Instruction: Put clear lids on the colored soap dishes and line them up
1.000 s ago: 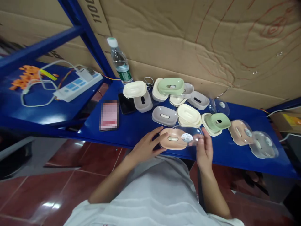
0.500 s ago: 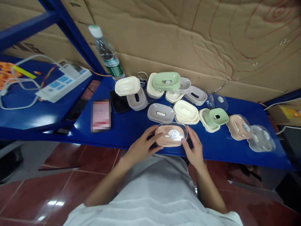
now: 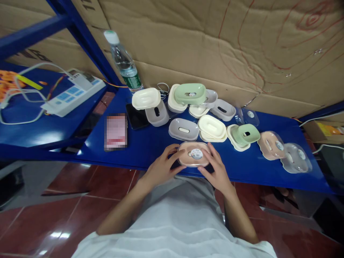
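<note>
A peach soap box (image 3: 185, 157) with a clear lid (image 3: 197, 154) bearing a round white sticker lies at the table's front edge, between my hands. My left hand (image 3: 163, 166) grips its left end, thumb at the near side and fingers over the top. At the right end, my right hand (image 3: 218, 171) curls over the lid and rim, thumb near the front. Just beyond are a grey soap dish (image 3: 176, 125) and a cream soap dish (image 3: 212, 126). A green tray (image 3: 251, 132) rests on a cream base (image 3: 243, 144) to the right.
Several more soap dishes are piled at the back, a green one (image 3: 190, 89) on top. Peach (image 3: 266, 141) and grey (image 3: 291, 163) lidded boxes lie at right. A water bottle (image 3: 125, 64), a phone (image 3: 137, 118) and a power strip (image 3: 72, 95) are leftward. Cardboard (image 3: 174, 43) stands behind.
The clear lid, which stuck out past the peach box's far and right edges, now sits down closely over it. My right hand has shifted left and inward onto the lid.
</note>
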Demonstrator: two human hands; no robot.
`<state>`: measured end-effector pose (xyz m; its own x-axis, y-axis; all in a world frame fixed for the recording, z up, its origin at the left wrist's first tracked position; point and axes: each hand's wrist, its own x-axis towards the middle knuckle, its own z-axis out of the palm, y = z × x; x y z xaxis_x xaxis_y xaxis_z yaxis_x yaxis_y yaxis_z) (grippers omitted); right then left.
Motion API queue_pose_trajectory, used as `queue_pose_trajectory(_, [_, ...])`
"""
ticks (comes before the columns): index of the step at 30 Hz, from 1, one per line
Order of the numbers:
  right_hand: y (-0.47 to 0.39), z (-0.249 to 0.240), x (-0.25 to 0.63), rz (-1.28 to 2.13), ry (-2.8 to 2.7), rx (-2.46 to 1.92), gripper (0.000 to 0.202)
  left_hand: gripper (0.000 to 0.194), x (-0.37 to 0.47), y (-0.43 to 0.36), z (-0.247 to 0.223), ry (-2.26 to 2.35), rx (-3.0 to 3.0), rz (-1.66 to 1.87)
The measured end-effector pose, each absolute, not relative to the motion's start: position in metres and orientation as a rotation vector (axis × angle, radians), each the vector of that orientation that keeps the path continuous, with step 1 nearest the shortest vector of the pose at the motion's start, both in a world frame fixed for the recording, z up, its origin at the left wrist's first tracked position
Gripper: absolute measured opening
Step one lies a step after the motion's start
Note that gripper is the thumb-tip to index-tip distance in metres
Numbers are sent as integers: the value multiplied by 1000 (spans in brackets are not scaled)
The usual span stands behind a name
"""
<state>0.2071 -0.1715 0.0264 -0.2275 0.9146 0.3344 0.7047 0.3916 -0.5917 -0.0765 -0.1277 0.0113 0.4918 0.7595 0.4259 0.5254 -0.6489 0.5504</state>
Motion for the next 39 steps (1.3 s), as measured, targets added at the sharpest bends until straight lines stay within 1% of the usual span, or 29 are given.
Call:
queue_pose_trajectory(8, [-171, 25, 206, 413, -1962, -1392, 72, 63, -75, -125, 14, 1050, 2456, 857])
queue_pose_trajectory(14, [-170, 24, 206, 320, -2100, -1351, 87, 59, -75, -124, 16, 1070, 2420, 893])
queue_pose_trajectory(17, [-168, 25, 209, 344, -2145, -1357, 87, 59, -76, -124, 16, 1073, 2418, 889])
queue_pose_trajectory(19, [-169, 26, 213, 379, -2149, -1330, 83, 62, -77, -125, 16, 1060, 2423, 876])
queue_pose_trajectory(23, [-178, 33, 234, 364, -2076, -1285, 78, 78, -82, -127, 13, 995, 2459, 873])
queue_pose_trajectory(25, [-182, 47, 255, 225, -1996, -1337, 78, 78, -84, -127, 13, 986, 2471, 859])
queue_pose_trajectory(28, [-177, 81, 309, -116, -1873, -1484, 76, 72, -83, -127, 15, 1020, 2487, 814])
queue_pose_trajectory(31, [-147, 118, 385, -308, -1805, -1783, 74, 63, -80, -125, 18, 1053, 2528, 760])
queue_pose_trajectory(34, [-101, 136, 460, -277, -1685, -2082, 77, 57, -79, -125, 18, 1066, 2543, 727])
queue_pose_trajectory(37, [-60, 131, 505, -228, -1545, -2298, 67, 47, -79, -124, 14, 1039, 2543, 750])
queue_pose_trajectory(39, [-45, 121, 515, -238, -1503, -2336, 61, 40, -79, -124, 10, 1015, 2542, 775])
